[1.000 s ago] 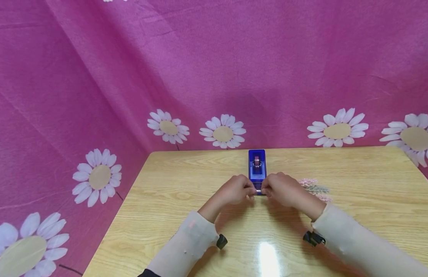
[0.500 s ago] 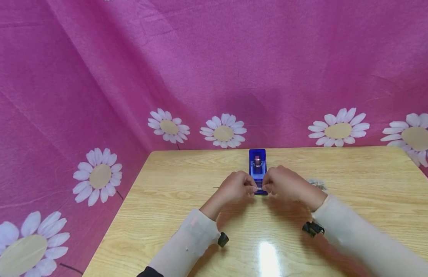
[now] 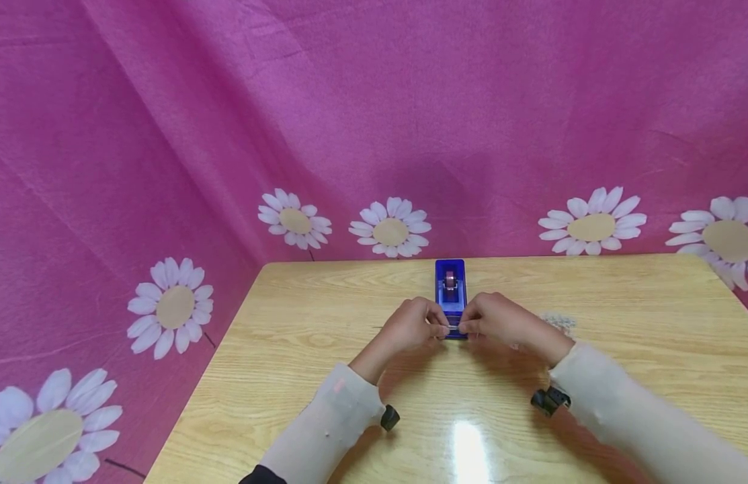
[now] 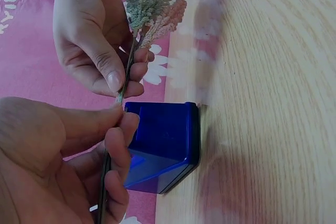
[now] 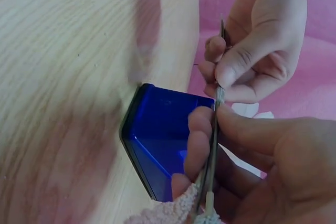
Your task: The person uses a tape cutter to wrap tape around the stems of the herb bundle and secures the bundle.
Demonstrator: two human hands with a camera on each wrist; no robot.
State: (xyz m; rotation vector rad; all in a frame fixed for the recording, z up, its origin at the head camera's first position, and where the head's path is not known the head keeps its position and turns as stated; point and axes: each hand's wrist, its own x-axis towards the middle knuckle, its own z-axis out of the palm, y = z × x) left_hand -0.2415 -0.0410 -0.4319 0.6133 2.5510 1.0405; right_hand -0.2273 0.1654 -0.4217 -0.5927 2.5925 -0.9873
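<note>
My left hand (image 3: pixel 412 327) pinches a thin bundle of dark stems (image 4: pixel 104 184) between thumb and curled fingers. Close beside it, my right hand (image 3: pixel 501 323) grips the same stems nearer the blossoms, thumb pressed on top. A narrow pale wrap, looking like clear tape (image 4: pixel 119 98), shows round the stems between the two thumbs. Beyond the right hand spread grey-green flower heads (image 4: pixel 147 3) and pink ones (image 4: pixel 167 22). Right behind the fingertips stands a blue tape dispenser (image 3: pixel 451 305), its near end overlapped by the hands in the head view.
The wood-grain table (image 3: pixel 301 376) runs back to a pink cloth (image 3: pixel 501 121) printed with white daisies. A reddish roll (image 3: pixel 450 281) sits in the dispenser's far part. Dark wrist cameras (image 3: pixel 550 401) hang below both sleeves.
The flower bunch has turned in the fingers: pink heads showed beside the right wrist a second ago, now mainly the grey-green ones do. Both hands have shifted only slightly.
</note>
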